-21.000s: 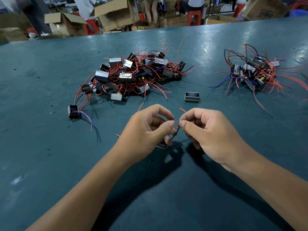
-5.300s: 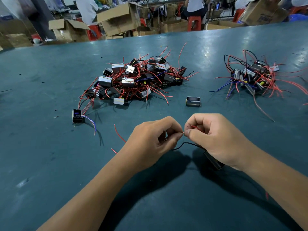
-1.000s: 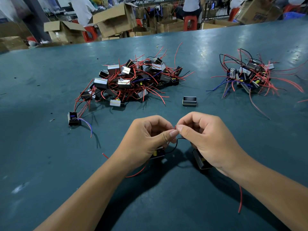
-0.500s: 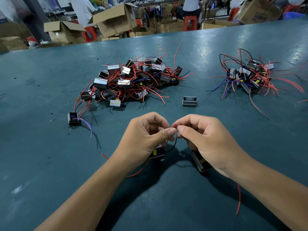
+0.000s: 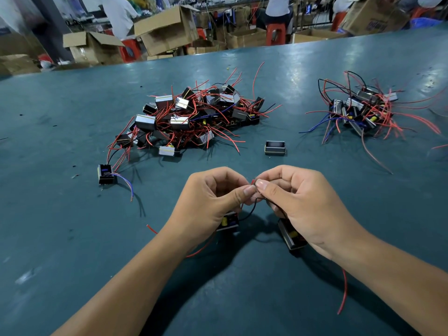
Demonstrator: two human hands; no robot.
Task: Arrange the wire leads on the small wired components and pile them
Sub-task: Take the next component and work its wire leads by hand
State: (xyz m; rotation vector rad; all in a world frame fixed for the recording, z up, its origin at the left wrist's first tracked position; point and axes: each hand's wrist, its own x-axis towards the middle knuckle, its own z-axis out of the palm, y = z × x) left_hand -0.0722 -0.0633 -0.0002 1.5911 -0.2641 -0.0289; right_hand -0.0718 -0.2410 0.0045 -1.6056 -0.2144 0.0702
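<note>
Hands meeting low over the green table, thumbs touching tip to tip. Left hand curling its fingers and pinching wire ends between thumb and forefinger. Right hand doing likewise, fingers curled, pinching the same spot from the other side. Red wire tip poking up just above the pinch. Black wire looping down from the pinch toward a small black part with a yellow patch, hanging under the left palm and partly hidden by it. Second small part showing under the right hand, tilted, close to the table; touching it or not, cannot tell. Long red wire trailing on the table past the right wrist. Another red wire peeking out beside the left wrist.

Lying farther back, left of centre: big heap of wired parts, red wires sticking out all round. Sitting well apart to the right: smaller heap with red, black and blue wires. Resting alone between the heaps, nearer the hands: single black box-shaped part with no wires visible. Standing alone at the near left of the big heap: one part with blue and red wires. Crowding the floor beyond the table edge: open cardboard boxes, red stools and people.
</note>
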